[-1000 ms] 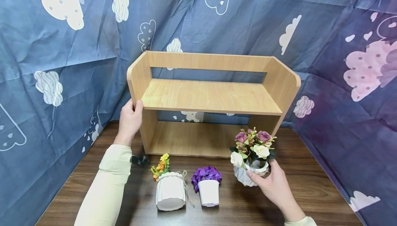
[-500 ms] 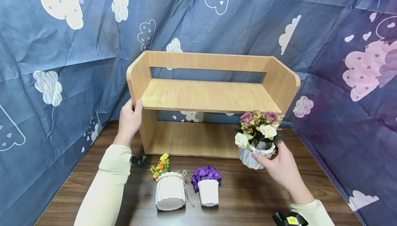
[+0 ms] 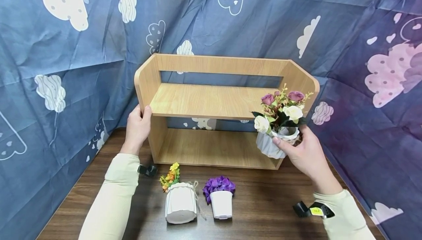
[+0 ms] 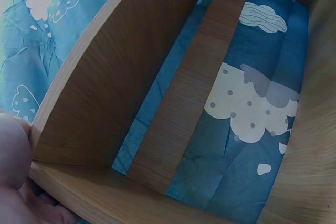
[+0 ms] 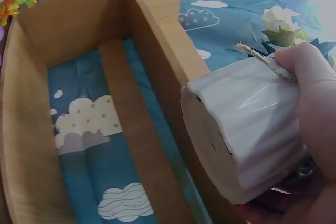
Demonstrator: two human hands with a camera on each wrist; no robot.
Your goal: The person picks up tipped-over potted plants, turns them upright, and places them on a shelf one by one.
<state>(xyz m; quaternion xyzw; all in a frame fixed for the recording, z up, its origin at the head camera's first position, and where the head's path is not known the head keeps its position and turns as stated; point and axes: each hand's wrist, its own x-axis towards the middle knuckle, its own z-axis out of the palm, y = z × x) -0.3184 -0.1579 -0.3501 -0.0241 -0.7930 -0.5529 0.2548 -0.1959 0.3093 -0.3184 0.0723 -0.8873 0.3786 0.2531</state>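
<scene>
In the head view my right hand (image 3: 308, 155) grips a white ribbed flower pot (image 3: 271, 145) with mauve and white roses. The pot hangs in the air before the right side of a two-tier wooden shelf (image 3: 211, 100), its blooms overlapping the upper board. The right wrist view shows the pot's underside and a twine bow, with my thumb (image 5: 310, 69) on its side. My left hand (image 3: 136, 128) holds the shelf's left side panel (image 3: 145, 82), thumb on the front edge by the upper board. In the left wrist view that hand is partly cut off.
On the dark wood table (image 3: 257, 203) in front of the shelf stand a white pot (image 3: 181, 203) with yellow and orange flowers and a smaller white pot (image 3: 222, 204) with purple flowers. A blue cloud-printed cloth (image 3: 230, 20) hangs behind and at both sides.
My right hand has raised the flower pot from low in front of the shelf to about the upper board's height, drifting slightly right. The left hand has stayed in place on the shelf.
</scene>
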